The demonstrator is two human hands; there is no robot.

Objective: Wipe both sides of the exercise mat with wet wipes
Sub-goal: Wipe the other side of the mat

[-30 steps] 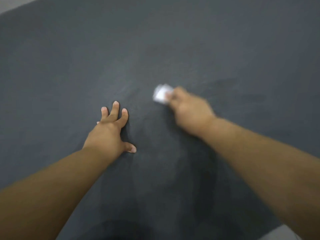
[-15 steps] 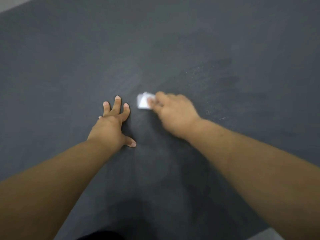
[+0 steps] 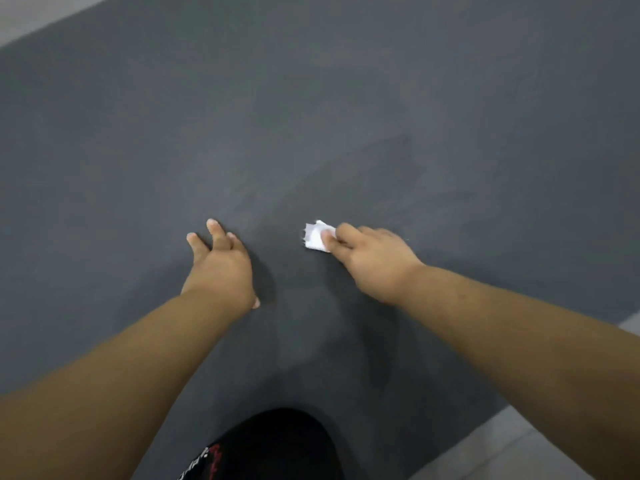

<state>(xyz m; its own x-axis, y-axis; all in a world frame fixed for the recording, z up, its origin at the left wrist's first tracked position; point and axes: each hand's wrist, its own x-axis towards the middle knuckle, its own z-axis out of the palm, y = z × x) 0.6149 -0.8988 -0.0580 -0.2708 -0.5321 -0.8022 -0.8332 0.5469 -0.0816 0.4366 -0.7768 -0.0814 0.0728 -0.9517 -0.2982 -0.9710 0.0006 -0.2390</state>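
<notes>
Right hand (image 3: 375, 265) pinches wet wipe (image 3: 315, 237) on mat (image 3: 346, 116); left hand (image 3: 221, 268) splayed beside it.

Far floor (image 3: 31, 15): a pale grey strip, a long way past the left hand (image 3: 221, 268), up in the top left corner.
Near floor (image 3: 512, 452): pale tiles, back behind the right hand (image 3: 375, 265) and off to its right (a faint line runs across them).
Black clothing (image 3: 277, 441): low down between the two arms, closer to the person than both hands.
Print (image 3: 207, 462): red and white marks on the black clothing, too blurry to read.
</notes>
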